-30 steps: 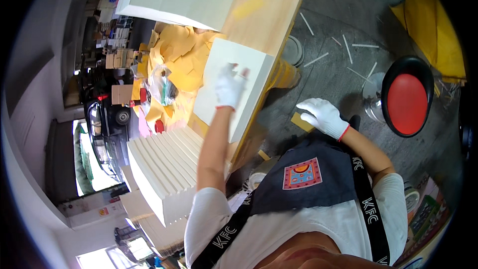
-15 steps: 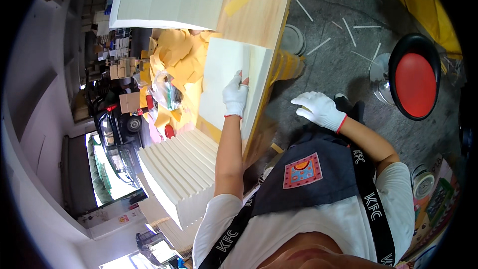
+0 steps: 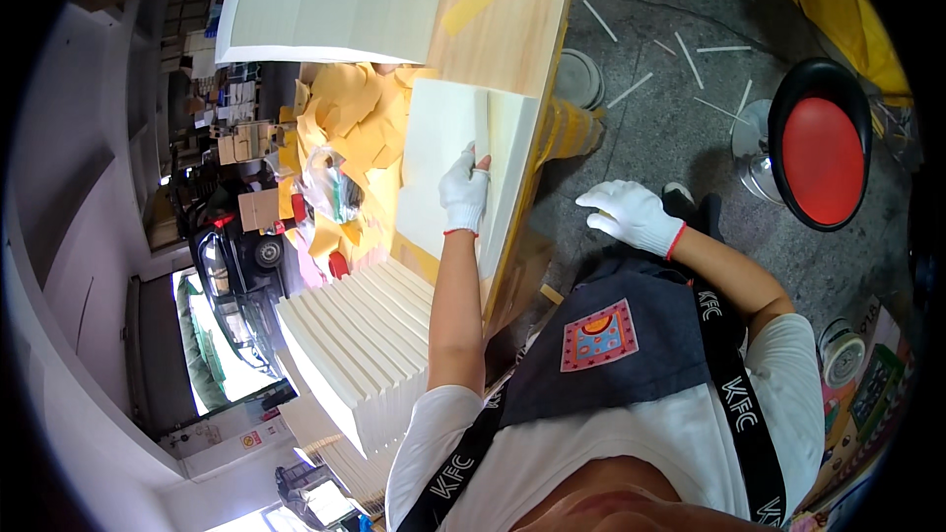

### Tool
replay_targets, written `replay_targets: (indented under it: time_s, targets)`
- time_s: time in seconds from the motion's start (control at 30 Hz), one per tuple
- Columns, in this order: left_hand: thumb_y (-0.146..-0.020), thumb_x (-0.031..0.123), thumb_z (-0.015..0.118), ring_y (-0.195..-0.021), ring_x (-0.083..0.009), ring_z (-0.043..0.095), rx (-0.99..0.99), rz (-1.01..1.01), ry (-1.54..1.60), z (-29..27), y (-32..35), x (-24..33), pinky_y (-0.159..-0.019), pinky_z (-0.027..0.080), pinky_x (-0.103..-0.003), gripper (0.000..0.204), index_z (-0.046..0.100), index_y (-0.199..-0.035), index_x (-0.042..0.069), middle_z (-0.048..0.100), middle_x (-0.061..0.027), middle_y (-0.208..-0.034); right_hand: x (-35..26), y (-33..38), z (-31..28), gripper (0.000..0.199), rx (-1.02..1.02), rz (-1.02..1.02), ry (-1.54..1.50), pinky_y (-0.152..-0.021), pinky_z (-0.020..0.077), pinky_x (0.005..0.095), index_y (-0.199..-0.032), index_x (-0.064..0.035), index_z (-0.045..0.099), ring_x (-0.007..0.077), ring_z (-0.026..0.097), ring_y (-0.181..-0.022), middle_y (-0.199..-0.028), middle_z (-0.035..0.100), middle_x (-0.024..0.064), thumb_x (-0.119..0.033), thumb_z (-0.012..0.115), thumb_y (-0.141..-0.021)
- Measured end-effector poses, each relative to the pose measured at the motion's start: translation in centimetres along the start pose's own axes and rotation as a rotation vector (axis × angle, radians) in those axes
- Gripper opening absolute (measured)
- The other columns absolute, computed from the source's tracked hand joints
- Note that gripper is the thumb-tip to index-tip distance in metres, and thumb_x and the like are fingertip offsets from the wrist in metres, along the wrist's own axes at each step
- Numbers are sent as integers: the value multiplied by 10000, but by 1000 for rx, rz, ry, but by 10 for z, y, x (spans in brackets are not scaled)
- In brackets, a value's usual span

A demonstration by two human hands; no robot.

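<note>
My left hand (image 3: 463, 192), in a white knit glove with bare thumb and fingertip, reaches over a white paper stack (image 3: 429, 153) on the wooden table. Its thumb and finger close on the near end of a narrow raised paper edge (image 3: 481, 118) that runs along the top sheet; the other fingers are curled and partly hidden. To the right of the table edge, my right hand (image 3: 631, 214), gloved the same way, hovers before my dark apron (image 3: 616, 335). Its fingers are loosely bent with the thumb apart, and nothing shows in it.
Thick white paper stacks (image 3: 360, 335) stand at the near left, and large pale sheets (image 3: 335, 0) lie at the far end of the wooden table (image 3: 493, 20). Yellow paper scraps (image 3: 345, 108) heap beyond. A red-seated stool (image 3: 820, 163) and white strips (image 3: 631, 89) are on the floor.
The raised paper edge under my left hand looks narrower and has shifted slightly left. My left hand has barely moved; my right hand holds its place. The whole view has tilted a little.
</note>
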State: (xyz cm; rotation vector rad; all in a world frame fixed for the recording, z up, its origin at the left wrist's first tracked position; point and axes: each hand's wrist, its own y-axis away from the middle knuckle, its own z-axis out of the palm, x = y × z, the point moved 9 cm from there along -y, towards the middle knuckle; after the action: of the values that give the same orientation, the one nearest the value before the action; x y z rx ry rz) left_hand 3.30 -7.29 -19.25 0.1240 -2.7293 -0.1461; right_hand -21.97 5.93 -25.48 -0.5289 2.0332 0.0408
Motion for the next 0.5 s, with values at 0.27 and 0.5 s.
replay_targets:
  time_s: [0.27, 0.5]
  targets:
    - [-951, 263, 697, -883, -213, 725, 26, 40, 53, -2, 0, 3, -831, 544, -331, 447, 656, -1356, 79, 760, -155, -1051, 1, -4, 2, 340, -38, -8, -9, -876, 549, 455, -1219, -115, 674, 340, 679, -1016, -1134, 703, 120, -298, 662, -934]
    - [-950, 261, 697, -903, -227, 729, -16, -32, 18, -5, 2, 10, -844, 542, -326, 450, 654, -1352, 64, 758, -165, -1073, 2, -8, 8, 339, -61, -21, -25, -873, 546, 463, -1218, -123, 668, 345, 673, -1014, -1126, 700, 118, -308, 656, -935]
